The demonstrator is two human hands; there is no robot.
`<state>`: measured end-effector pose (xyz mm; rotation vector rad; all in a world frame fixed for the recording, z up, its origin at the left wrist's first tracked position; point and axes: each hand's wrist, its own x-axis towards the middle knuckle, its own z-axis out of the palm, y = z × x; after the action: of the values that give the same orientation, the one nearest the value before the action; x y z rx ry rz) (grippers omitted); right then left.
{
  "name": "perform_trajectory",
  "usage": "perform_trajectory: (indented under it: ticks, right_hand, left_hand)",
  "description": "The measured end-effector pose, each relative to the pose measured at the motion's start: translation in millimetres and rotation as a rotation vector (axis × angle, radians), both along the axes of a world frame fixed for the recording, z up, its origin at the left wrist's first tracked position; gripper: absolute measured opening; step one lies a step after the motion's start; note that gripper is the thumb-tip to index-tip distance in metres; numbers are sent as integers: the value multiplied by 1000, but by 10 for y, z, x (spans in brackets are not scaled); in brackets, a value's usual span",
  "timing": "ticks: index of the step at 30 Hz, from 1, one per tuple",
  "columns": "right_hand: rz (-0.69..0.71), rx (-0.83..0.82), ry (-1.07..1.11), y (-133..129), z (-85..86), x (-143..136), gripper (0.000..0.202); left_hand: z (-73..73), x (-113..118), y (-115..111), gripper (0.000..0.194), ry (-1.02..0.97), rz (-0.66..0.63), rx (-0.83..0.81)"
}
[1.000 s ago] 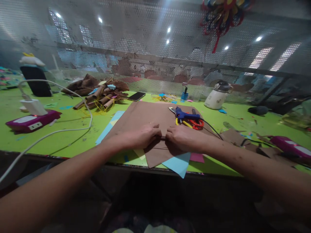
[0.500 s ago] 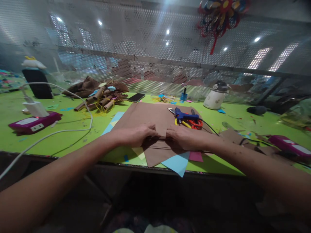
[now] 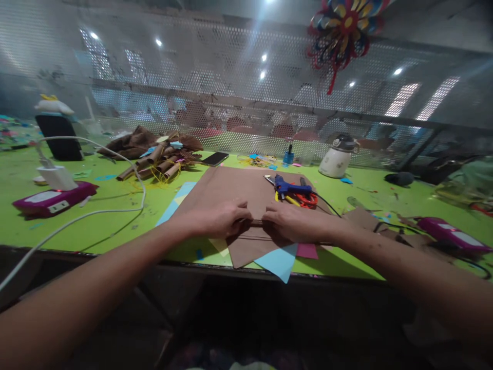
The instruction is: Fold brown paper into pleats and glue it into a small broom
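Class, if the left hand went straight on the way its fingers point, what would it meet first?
The left hand would probably meet the right hand first, across a narrow gap over the brown paper; depth is unclear.

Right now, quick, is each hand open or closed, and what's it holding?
Left hand: closed, fingers curled onto a thin brown paper strip.
Right hand: closed, fingers curled onto the same strip.

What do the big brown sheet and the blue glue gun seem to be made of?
Big brown sheet: probably matte paper or thin card; crisp corner, straight edges, no shine.
Blue glue gun: likely hard plastic, given its even colour and molded shape; gloss unclear.
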<state>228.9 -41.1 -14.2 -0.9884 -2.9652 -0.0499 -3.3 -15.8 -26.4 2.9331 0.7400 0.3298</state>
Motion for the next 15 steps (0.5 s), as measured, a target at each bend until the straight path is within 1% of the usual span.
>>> perform_trajectory:
  ticks: [2, 4, 6, 8, 12, 15]
  right_hand:
    - [-11, -22, 35, -4, 21, 5, 16]
    - [-29, -25, 98, -3, 18, 4, 16]
    - [-53, -18, 176, 6, -12, -5, 17]
    - [-83, -61, 276, 26, -49, -16, 18]
    - [-163, -305, 542, 107, -74, -21, 19]
    - [-205, -468, 671, 175, -68, -7, 22]
  left_hand:
    - [-1, 49, 10, 25, 15, -3, 4]
    - [10, 88, 21, 27, 7, 35, -29]
    - [36, 107, 37, 27, 1, 75, -137]
    - [80, 106, 58, 27, -5, 96, -279]
    - [196, 81, 85, 25, -50, 142, -486]
    - [240, 80, 75, 24, -107, 158, -713]
